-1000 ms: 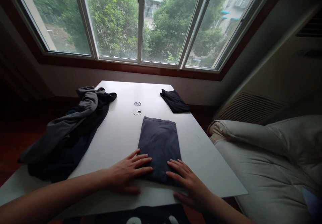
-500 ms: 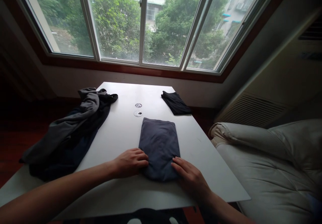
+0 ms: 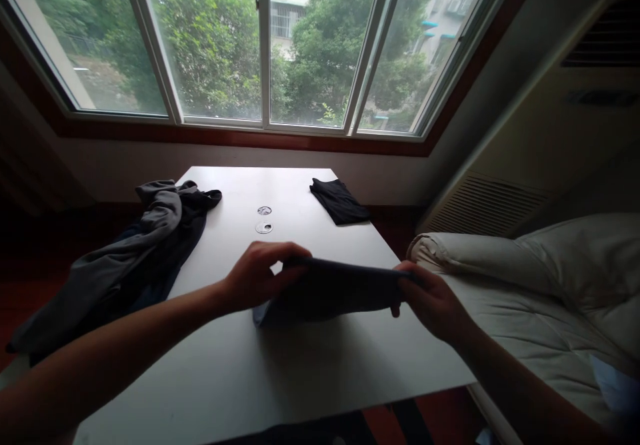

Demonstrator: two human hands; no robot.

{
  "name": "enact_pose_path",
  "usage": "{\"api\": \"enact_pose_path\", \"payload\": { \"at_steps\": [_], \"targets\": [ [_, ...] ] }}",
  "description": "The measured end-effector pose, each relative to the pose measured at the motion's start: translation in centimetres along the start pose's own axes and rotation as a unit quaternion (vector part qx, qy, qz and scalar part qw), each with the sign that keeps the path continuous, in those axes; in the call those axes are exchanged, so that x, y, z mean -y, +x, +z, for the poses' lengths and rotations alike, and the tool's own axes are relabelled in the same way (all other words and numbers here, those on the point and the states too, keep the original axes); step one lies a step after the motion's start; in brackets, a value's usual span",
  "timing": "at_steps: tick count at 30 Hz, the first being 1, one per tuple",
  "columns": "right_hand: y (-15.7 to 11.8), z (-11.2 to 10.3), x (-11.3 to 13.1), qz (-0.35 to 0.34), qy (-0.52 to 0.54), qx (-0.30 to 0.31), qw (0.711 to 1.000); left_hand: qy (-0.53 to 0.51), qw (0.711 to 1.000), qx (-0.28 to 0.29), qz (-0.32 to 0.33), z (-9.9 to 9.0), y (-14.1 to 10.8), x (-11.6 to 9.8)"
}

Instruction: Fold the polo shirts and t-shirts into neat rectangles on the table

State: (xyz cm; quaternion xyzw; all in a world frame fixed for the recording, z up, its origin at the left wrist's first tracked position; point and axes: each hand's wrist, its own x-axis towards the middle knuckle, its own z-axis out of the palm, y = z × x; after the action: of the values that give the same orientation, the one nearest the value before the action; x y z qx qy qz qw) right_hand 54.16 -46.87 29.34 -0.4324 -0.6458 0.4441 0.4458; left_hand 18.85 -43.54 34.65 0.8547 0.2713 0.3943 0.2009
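Note:
A folded dark blue-grey garment (image 3: pixel 345 290) is held up off the white table (image 3: pixel 200 365), stretched between both hands. My left hand (image 3: pixel 263 272) pinches its left upper corner, thumb below and fingers on top. At the opposite end, my right hand (image 3: pixel 435 300) grips the right corner between thumb and fingers. The cloth's near face is in shadow, and its lower left part hangs close to the tabletop. What kind of garment it is, I cannot tell.
Grey and dark clothes (image 3: pixel 125 252) lie heaped over the table's left edge. A folded black garment (image 3: pixel 340 202) sits at the far right corner. Two round inserts (image 3: pixel 264 228) are set in the tabletop. A pale sofa (image 3: pixel 500 298) stands to the right, a window (image 3: pixel 215 45) ahead.
Both hands have lifted the folded garment from the table, tilting it up by its corners. My right hand has moved up and to the right. The view has shifted slightly.

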Motion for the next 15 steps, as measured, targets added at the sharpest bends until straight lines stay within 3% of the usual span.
{"api": "enact_pose_path", "payload": {
  "at_steps": [3, 5, 11, 15],
  "targets": [
    [3.5, -2.4, 3.5, -0.021, 0.046, -0.046, 0.998, 0.008, 0.997, -0.076, -0.033, -1.1, 4.8, -0.4],
    [6.7, -3.8, 5.0, -0.035, 0.056, -0.073, 0.995, 0.024, 0.994, -0.102, -0.040, -1.4, 8.0, 0.9],
    [20.3, -8.7, 5.9, -0.055, -0.031, -0.074, 0.995, 0.007, 0.990, -0.106, -0.090, -1.5, 18.8, 9.8],
    [29.4, -13.1, 7.0, -0.167, -0.111, -0.153, 0.968, 0.056, 0.976, -0.202, -0.063, -2.1, 26.6, 12.8]
  ]
}}
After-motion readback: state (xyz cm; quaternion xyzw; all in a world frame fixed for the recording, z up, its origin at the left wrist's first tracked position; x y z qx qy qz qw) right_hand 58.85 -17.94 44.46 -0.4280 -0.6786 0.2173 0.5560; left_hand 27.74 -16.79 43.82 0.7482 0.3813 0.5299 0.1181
